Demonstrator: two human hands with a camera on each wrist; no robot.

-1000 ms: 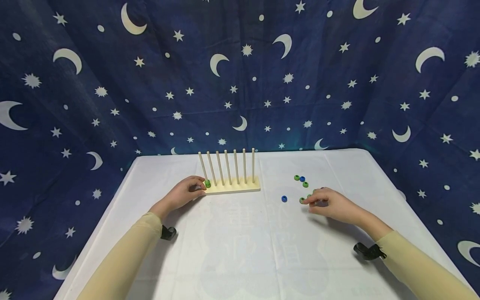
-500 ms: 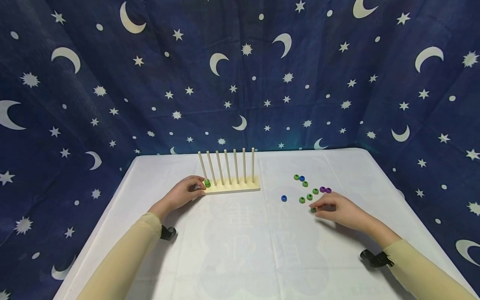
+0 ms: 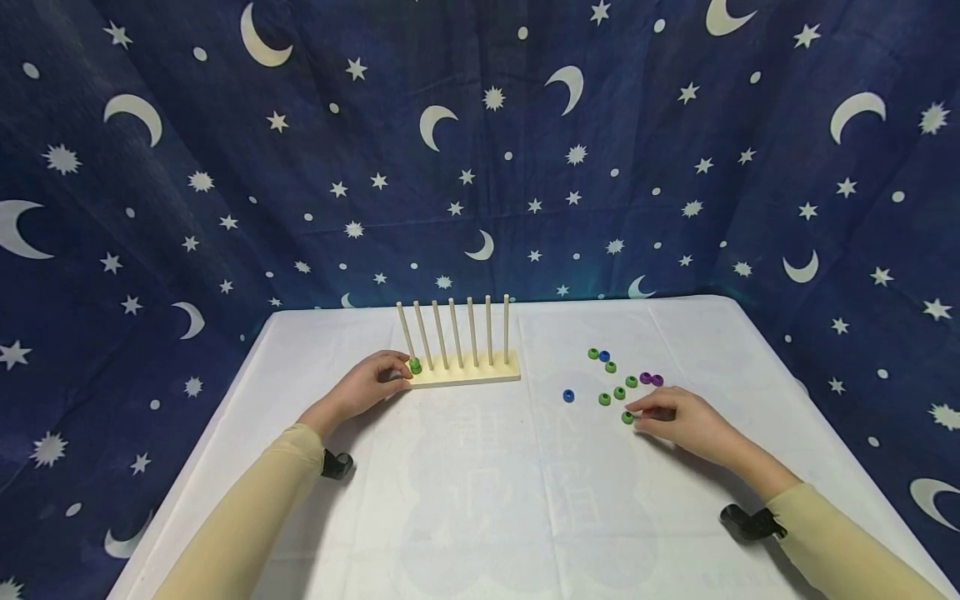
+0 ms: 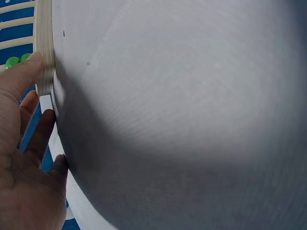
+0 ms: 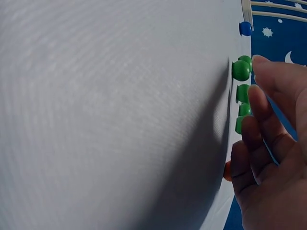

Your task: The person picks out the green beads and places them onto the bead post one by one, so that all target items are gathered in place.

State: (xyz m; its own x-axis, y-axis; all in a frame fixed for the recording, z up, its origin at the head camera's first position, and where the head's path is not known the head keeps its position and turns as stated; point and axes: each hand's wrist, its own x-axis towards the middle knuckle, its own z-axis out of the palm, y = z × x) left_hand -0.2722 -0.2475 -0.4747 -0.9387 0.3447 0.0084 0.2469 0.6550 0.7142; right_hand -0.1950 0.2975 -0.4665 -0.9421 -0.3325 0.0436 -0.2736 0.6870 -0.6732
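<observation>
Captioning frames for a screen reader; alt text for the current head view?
A person's left hand holds the left end of a wooden peg rack with green beads on its leftmost peg, while the right hand is close beside a loose green bead. Blue, purple and other green beads lie scattered on a white-covered table.

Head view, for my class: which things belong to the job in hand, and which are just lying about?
Likely in the job:
pale wooden seven-peg rack, held by the left hand
round green beads, one by the right hand
round blue beads and round purple beads

Likely just surroundings:
black wrist cameras
white tablecloth
dark blue moon-patterned backdrop
</observation>
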